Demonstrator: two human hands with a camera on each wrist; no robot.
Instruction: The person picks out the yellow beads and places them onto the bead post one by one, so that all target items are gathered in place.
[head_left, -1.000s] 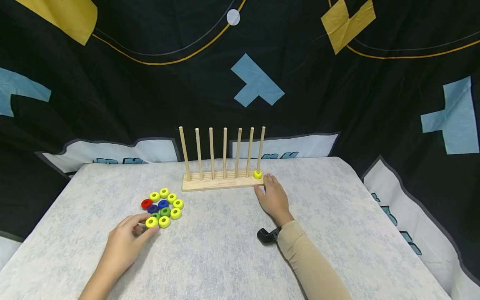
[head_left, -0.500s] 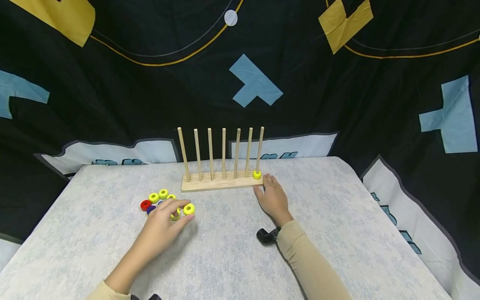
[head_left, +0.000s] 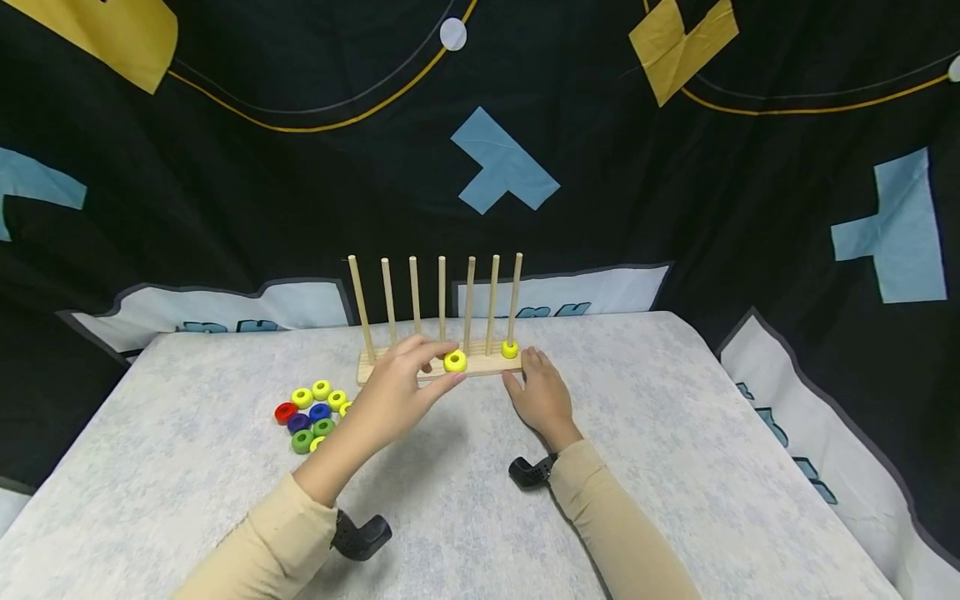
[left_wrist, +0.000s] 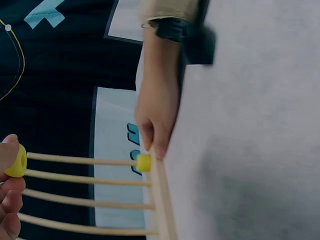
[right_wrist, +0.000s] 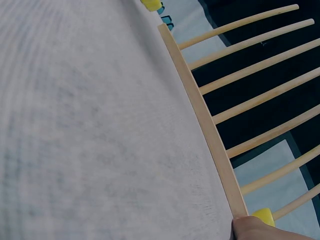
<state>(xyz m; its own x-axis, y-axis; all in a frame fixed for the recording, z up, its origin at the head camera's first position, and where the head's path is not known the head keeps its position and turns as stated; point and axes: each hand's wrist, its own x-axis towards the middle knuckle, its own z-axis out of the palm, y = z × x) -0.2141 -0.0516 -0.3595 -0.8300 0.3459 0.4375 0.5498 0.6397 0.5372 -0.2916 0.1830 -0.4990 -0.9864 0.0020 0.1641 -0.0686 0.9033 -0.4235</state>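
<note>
My left hand (head_left: 393, 392) pinches a yellow wooden ring (head_left: 455, 361) between thumb and fingers, in front of the wooden peg rack (head_left: 487, 365). In the left wrist view the held ring (left_wrist: 19, 162) appears at the left edge, level with the peg tips. My right hand (head_left: 546, 398) holds the right end of the rack's base, thumb at its front edge. On the rightmost peg (head_left: 515, 296) another yellow ring (head_left: 509, 350) sits at the bottom; the other pegs carry no rings. My left hand hides part of the base.
Left of the rack lies a group of loose rings: a red ring (head_left: 285, 413), blue ring (head_left: 319, 412), purple ring (head_left: 297, 423), green rings (head_left: 302, 442) and several yellow ones (head_left: 321, 389), partly behind my left forearm. A dark patterned curtain (head_left: 375, 208) hangs behind the table (head_left: 637, 400).
My left hand has picked the nearest yellow ring out of the group and carried it right and away from me, to the front of the rack. My right hand has stayed at the base.
</note>
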